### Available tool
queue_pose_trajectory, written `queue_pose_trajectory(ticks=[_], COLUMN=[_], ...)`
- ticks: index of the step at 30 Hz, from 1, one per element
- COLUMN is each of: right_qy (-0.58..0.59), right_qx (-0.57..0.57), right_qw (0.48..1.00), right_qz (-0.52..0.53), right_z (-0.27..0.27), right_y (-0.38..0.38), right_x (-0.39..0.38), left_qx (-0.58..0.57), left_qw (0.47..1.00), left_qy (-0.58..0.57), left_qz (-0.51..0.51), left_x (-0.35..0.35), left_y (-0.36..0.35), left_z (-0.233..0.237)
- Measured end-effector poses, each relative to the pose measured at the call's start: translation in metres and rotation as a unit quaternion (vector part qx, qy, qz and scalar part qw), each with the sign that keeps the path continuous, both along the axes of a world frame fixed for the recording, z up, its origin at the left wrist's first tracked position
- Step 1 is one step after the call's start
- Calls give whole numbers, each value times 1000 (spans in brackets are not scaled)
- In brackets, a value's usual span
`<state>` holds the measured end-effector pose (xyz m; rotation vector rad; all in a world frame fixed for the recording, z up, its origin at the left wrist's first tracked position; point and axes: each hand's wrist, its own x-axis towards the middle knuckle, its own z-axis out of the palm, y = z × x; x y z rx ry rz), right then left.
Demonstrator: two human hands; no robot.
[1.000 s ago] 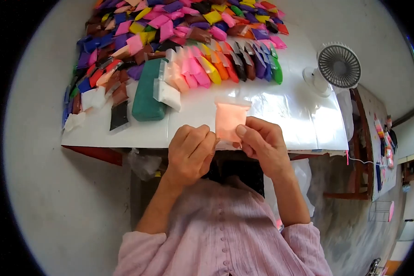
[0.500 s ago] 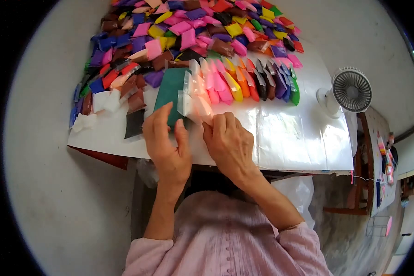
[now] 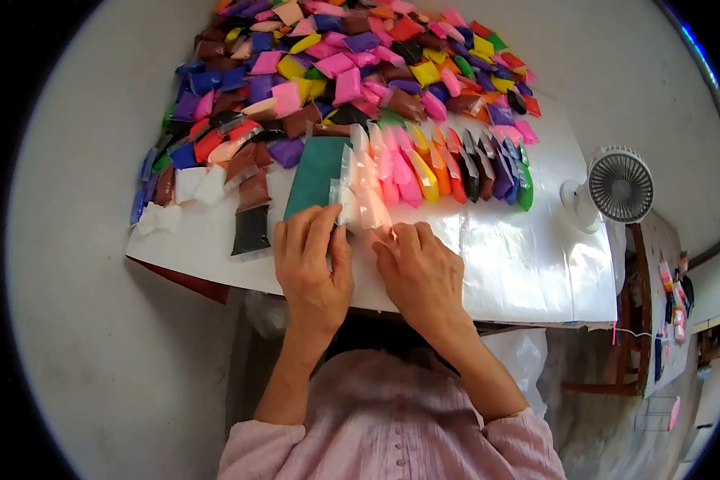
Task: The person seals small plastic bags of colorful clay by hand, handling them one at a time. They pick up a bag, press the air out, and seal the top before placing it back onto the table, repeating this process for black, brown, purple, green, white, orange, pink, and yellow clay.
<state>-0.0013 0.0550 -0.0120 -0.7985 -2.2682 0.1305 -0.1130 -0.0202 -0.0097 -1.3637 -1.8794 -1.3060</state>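
Observation:
Two rows of small clear packets filled with coloured material lean against each other, running from white and peach through pink, yellow, orange, red, black and purple to green. My left hand [image 3: 316, 256] has its fingers closed at the near end of a white packet [image 3: 347, 210], beside a dark green board [image 3: 318, 172]. My right hand [image 3: 421, 268] pinches the lower end of a peach packet [image 3: 371, 210]. Part of the peach packet is hidden behind the fingers.
A large heap of coloured packets [image 3: 348, 84] covers the back of the white table [image 3: 528, 272]. White packets [image 3: 200, 184] and a black packet [image 3: 251, 230] lie at the left. A small fan [image 3: 621, 186] stands at the right.
My left hand has come down onto the white packet, its fingers closing from an open pose. My right hand stays at the peach packet. The whole view has shifted slightly.

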Motion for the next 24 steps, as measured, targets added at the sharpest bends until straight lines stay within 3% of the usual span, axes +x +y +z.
queue_pose_trajectory(ticks=[2, 13, 19, 21, 24], right_qy=[-41, -12, 52, 72, 89], right_qx=[-13, 20, -22, -32, -36], right_qw=[999, 1000, 998, 995, 994], right_qz=[13, 11, 41, 54, 51], right_z=[6, -5, -4, -9, -13], right_y=[-1, 8, 0, 0, 0], right_x=[4, -3, 24, 31, 32], left_qx=[10, 7, 5, -30, -110], left_qw=[1000, 1000, 1000, 996, 988], left_qy=[26, 12, -22, 77, 103], left_qz=[5, -19, -8, 22, 41], left_x=[-2, -16, -100, -142, -189], left_y=[1, -9, 20, 47, 90], left_z=[-1, 9, 51, 54, 56])
